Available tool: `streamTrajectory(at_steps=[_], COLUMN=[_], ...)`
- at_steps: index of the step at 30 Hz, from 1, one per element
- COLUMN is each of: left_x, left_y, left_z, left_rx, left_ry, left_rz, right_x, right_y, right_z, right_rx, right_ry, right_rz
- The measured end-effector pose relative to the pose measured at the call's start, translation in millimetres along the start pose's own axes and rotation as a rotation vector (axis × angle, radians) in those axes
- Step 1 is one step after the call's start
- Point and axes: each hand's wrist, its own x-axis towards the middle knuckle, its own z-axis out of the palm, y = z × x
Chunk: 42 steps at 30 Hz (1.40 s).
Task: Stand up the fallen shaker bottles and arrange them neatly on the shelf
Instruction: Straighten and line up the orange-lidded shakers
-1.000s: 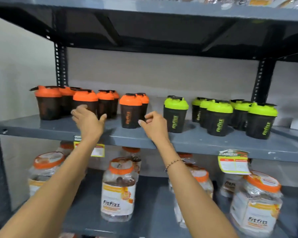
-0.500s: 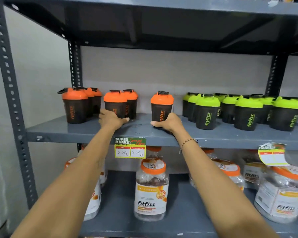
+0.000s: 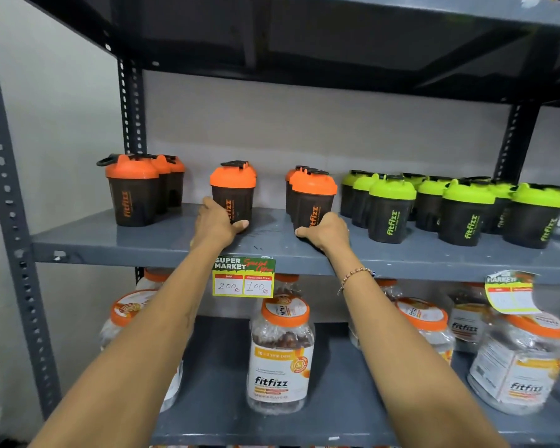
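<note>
Black shaker bottles stand upright on the grey middle shelf. At the left is a row of orange-lidded ones. My left hand grips the base of an orange-lidded shaker in the middle. My right hand grips the base of the front orange-lidded shaker of a short row, close beside the green-lidded group that fills the right of the shelf. No shaker in view lies on its side.
A price tag hangs from the shelf edge between my arms, another tag at the right. Clear jars with orange lids stand on the shelf below. Perforated steel uprights frame the left side, and a shelf overhangs above.
Both hands have closed on shaker bases. The shaker under my right hand has shifted right, up against the green-lidded group, widening the gap between the two held shakers. The camera view has also shifted.
</note>
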Motion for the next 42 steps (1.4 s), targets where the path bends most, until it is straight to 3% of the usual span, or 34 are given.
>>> streamTrajectory(at_steps=[11, 32, 35, 38, 42], left_x=[-5.7, -7.6, -7.6, -9.3, -5.3], left_y=[-3.4, -2.3, -4.7, -17.4, -50.2], left_z=[-3.7, -4.8, -10.1, -26.1, -65.5], left_rx=[0.131, 0.146, 0.103, 0.074, 0.106], left_ry=[-0.002, -0.023, -0.025, 0.128, 0.454], left_rz=[0.022, 0.026, 0.009, 0.005, -0.047], right_x=[-0.1, -2.2, -11.8, -32.7, -51.0], right_y=[0.7, 0.8, 3.1, -0.2, -39.1], right_z=[0.1, 1.5, -4.4, -1.6, 22.6], right_rx=[0.075, 0.061, 0.109, 0.194, 0.279], right_ry=[-0.01, -0.008, 0.101, 0.298, 0.191], right_rz=[0.029, 0.026, 0.011, -0.168, -0.362])
